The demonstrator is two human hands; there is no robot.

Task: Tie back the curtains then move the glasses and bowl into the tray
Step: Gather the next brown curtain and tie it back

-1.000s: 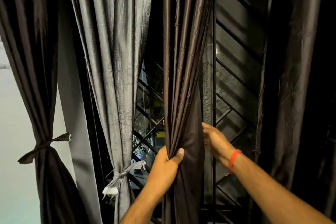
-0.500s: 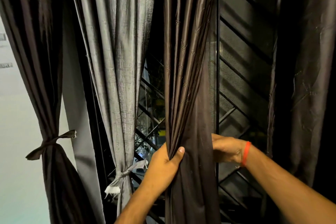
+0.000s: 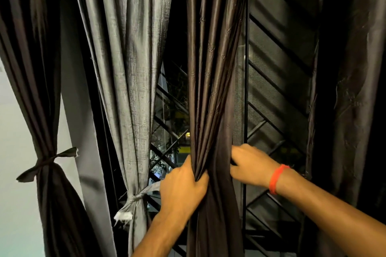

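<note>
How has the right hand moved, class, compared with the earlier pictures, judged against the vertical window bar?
Yes. The right hand has swung leftward across the window bar toward the dark curtain that the left hand bunches.

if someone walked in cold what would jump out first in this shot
Two bare hands at the centre: the left hand clenches a bunched dark brown curtain, the right hand, with an orange wristband, reaches its far edge. Left of them hang a tied grey curtain and a tied dark curtain.

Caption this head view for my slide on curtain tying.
Both hands gather the dark middle curtain; two curtains at left are already tied.
</note>
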